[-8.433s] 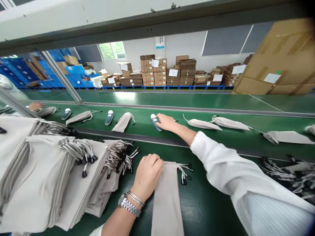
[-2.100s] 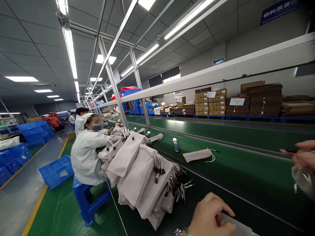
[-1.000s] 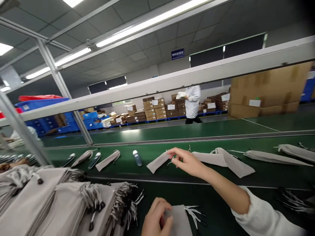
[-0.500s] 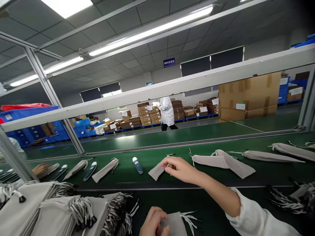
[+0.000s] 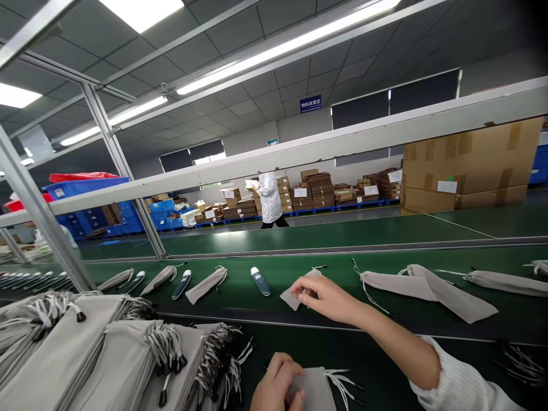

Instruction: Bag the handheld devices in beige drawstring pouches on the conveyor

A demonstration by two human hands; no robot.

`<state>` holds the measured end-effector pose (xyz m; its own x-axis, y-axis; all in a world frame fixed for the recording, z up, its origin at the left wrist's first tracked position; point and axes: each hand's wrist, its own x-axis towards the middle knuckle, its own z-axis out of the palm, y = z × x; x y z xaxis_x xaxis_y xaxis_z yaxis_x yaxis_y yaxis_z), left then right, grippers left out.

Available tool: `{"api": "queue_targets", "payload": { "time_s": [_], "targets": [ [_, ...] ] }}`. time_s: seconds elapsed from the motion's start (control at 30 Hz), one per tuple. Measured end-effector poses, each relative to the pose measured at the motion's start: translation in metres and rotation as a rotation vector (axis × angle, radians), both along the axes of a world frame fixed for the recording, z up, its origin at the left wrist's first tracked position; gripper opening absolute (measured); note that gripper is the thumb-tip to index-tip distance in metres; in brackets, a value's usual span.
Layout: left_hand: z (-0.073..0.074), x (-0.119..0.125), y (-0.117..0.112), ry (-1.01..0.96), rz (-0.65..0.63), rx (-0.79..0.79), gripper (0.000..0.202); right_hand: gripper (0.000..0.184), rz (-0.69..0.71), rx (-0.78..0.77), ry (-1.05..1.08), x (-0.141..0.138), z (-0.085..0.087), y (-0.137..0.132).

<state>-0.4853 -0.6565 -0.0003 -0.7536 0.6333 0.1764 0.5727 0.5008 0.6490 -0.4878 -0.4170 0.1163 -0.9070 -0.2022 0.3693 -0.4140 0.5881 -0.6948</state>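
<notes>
My right hand [image 5: 327, 298] reaches over the green belt with its fingers bent and closed at a small grey drawstring pouch [image 5: 291, 300]. The hand covers the pouch's middle; its cord shows behind. At the lower edge, my left hand [image 5: 277, 383] has its fingers curled over a stack of flat grey drawstring pouches [image 5: 319, 388] with white cords and black tips. Left of the right hand lies a dark blue, white-capped handheld device [image 5: 260, 281]. Another such device [image 5: 181, 285] and a filled pouch [image 5: 206, 285] lie farther left.
Stacks of grey pouches [image 5: 64, 354] fill the lower left. More pouches [image 5: 454, 297] lie on the belt at right. A metal post [image 5: 47, 211] and a white crossbar [image 5: 299, 154] frame the line. Beyond stand a large carton [image 5: 466, 165] and a person in a white coat [image 5: 269, 197].
The view has turned left, so the belt items appear farther right. My right hand has shifted slightly left relative to the small pouch. The person in the white coat has walked left.
</notes>
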Motion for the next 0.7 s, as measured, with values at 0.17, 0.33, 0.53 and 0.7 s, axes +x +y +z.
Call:
{"api": "queue_targets", "payload": {
  "time_s": [0.17,0.33,0.53,0.7],
  "targets": [
    [0.009,0.004,0.0,0.022,-0.022,-0.092,0.031,0.023,-0.005,0.023,-0.038,0.003,0.001,-0.002],
    [0.024,0.011,0.0,0.05,-0.01,-0.146,0.038,0.022,-0.003,0.05,-0.053,0.002,-0.004,-0.009],
    [0.006,0.021,0.007,0.176,0.085,-0.125,0.035,0.03,0.038,0.079,-0.108,-0.032,-0.06,-0.006],
    [-0.021,0.007,0.008,0.271,0.079,-0.156,0.022,0.036,-0.152,0.106,0.022,-0.127,-0.122,0.017]
  ]
}}
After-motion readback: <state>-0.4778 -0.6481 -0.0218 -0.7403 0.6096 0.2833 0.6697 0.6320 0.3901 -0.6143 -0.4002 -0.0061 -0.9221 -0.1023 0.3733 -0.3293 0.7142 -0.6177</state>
